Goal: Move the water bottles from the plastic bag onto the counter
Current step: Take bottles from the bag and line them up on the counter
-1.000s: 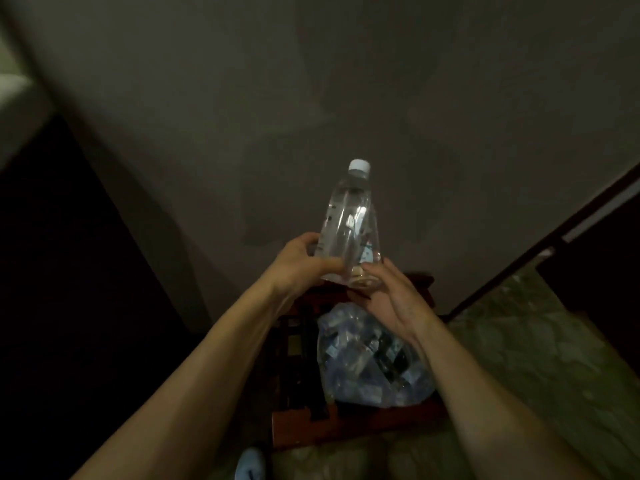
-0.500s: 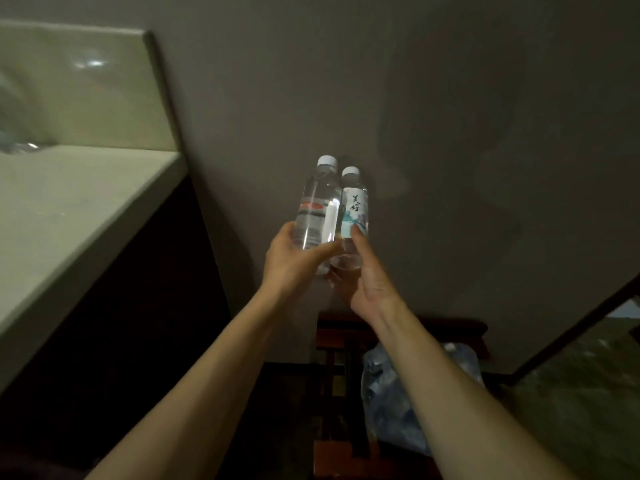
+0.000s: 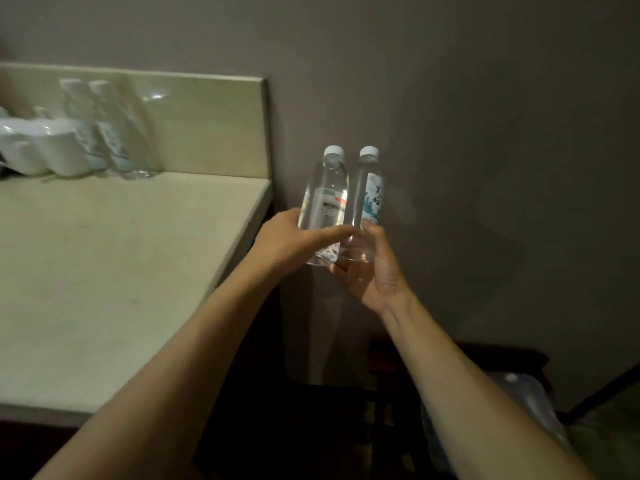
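I hold two clear water bottles upright and side by side in the air, just right of the counter's corner. My left hand (image 3: 291,237) grips the left bottle (image 3: 327,192), thumb across its lower body. My right hand (image 3: 372,271) cups the base of the right bottle (image 3: 372,192), which has a blue-printed label. Both have white caps. The pale counter (image 3: 121,271) spreads out to the left. The plastic bag (image 3: 533,407) with more bottles sits low at the right, partly hidden behind my right forearm.
Two water bottles (image 3: 110,133) stand at the back of the counter against the backsplash, beside white cups (image 3: 45,147). A grey wall is right behind the held bottles. A dark wooden stand (image 3: 467,358) carries the bag below.
The view has swung left and more of the counter, with its cups and bottles, has come into sight. Both hands have carried the two bottles up from the bag and toward the counter.
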